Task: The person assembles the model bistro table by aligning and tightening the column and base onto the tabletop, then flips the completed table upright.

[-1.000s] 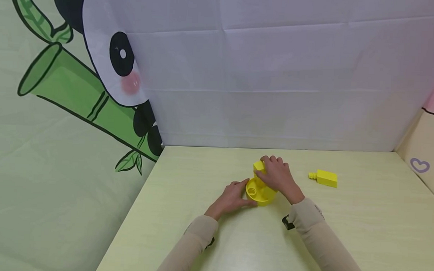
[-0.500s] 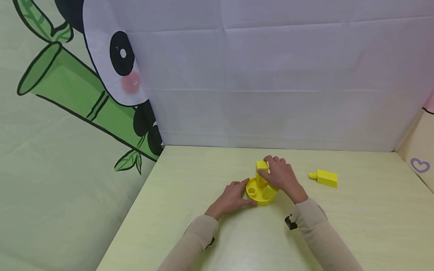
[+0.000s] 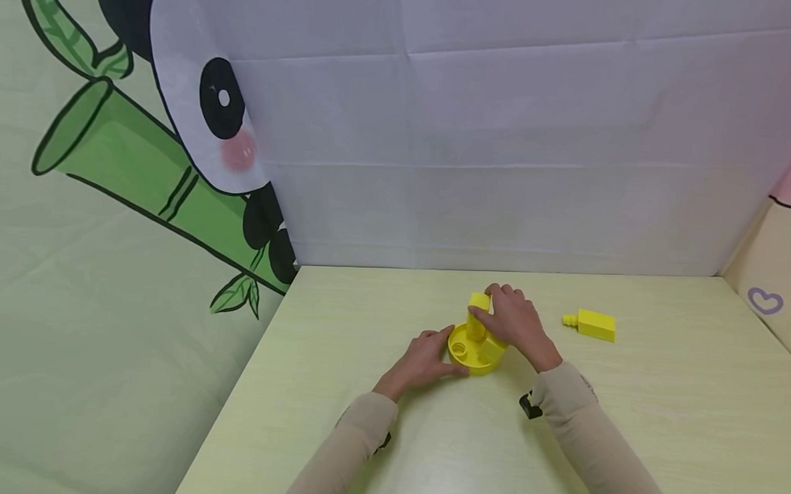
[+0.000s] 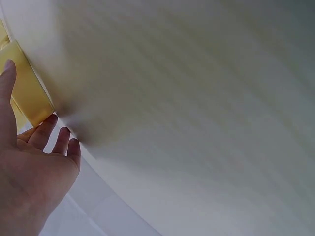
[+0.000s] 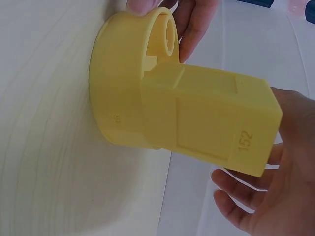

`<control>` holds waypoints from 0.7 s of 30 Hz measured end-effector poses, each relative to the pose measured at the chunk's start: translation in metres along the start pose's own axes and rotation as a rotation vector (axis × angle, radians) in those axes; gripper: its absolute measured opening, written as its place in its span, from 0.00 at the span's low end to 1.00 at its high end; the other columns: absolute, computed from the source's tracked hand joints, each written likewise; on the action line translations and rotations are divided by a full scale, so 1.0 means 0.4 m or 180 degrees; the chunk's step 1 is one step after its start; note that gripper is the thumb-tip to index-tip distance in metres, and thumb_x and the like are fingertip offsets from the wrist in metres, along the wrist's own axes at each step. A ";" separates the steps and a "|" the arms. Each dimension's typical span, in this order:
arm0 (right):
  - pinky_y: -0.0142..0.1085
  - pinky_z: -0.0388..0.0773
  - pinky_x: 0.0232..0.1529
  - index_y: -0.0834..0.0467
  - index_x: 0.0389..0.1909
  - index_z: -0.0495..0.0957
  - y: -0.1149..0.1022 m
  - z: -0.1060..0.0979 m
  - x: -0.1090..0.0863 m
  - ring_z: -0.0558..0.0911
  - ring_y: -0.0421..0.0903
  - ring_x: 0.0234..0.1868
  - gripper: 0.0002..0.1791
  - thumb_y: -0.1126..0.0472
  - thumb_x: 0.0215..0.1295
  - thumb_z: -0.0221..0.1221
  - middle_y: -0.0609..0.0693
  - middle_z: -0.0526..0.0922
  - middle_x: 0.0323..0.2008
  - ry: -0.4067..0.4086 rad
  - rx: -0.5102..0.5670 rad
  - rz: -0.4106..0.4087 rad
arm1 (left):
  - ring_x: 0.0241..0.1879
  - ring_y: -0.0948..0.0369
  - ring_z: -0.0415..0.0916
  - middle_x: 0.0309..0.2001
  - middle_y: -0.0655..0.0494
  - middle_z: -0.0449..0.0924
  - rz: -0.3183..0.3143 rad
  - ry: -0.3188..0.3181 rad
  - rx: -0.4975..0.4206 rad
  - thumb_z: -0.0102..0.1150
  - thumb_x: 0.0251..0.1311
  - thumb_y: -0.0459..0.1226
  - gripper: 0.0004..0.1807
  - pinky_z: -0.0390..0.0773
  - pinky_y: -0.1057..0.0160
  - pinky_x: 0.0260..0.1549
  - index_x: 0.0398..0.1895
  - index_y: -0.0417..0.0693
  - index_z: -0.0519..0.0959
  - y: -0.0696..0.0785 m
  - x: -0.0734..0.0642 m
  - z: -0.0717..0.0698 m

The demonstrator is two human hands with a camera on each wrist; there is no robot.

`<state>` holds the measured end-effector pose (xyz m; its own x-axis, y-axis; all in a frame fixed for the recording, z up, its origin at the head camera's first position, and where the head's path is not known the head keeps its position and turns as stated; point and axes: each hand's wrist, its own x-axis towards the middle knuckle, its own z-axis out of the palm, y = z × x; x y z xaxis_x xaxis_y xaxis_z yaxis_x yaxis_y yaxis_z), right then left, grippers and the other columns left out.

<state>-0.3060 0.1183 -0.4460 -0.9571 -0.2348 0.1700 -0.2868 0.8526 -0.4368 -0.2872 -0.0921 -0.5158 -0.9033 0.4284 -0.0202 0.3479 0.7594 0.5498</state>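
A round yellow base with a raised rim and a ring-shaped socket stands on the table. My left hand holds it from the left, thumb on the near side and fingers on the far side. One yellow rectangular block stands upright at the back of the base, gripped by my right hand with the thumb on its near face. In front of it, a second block, marked 152, also stands on the base. In the right wrist view this block hides the gripped one. Joints inside the base are hidden.
A third yellow block with a stepped, narrow knob at one end lies on its side to the right on the pale table. A white cloth backdrop rises behind the table's far edge.
My right hand has shifted slightly right with the back block, which has gone from leaning to upright, then barely moved. My left hand and the base have stayed in place.
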 end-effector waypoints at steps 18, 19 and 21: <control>0.60 0.74 0.49 0.70 0.47 0.77 0.003 -0.011 -0.010 0.76 0.66 0.46 0.27 0.45 0.73 0.60 0.64 0.79 0.42 0.0175 -0.0269 0.0140 | 0.71 0.48 0.64 0.71 0.50 0.72 0.0034 0.0031 0.0034 0.72 0.61 0.57 0.51 0.64 0.46 0.69 0.80 0.45 0.61 0.000 0.000 0.000; 0.60 0.73 0.49 0.69 0.47 0.77 0.004 -0.011 -0.011 0.76 0.66 0.47 0.28 0.44 0.73 0.60 0.63 0.79 0.42 0.0169 -0.0287 0.0166 | 0.71 0.47 0.64 0.71 0.50 0.72 0.0032 0.0029 0.0033 0.72 0.61 0.57 0.51 0.64 0.46 0.69 0.80 0.44 0.61 0.001 0.000 0.000; 0.62 0.72 0.51 0.69 0.51 0.77 0.004 -0.014 -0.014 0.75 0.67 0.49 0.29 0.43 0.73 0.60 0.65 0.79 0.45 0.0143 -0.0288 0.0164 | 0.71 0.47 0.64 0.72 0.50 0.72 0.0024 0.0025 0.0029 0.72 0.61 0.57 0.51 0.65 0.45 0.69 0.80 0.45 0.61 0.002 0.000 0.000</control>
<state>-0.3008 0.1236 -0.4427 -0.9670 -0.1703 0.1895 -0.2304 0.9021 -0.3649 -0.2868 -0.0916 -0.5154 -0.9026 0.4303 -0.0095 0.3570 0.7607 0.5422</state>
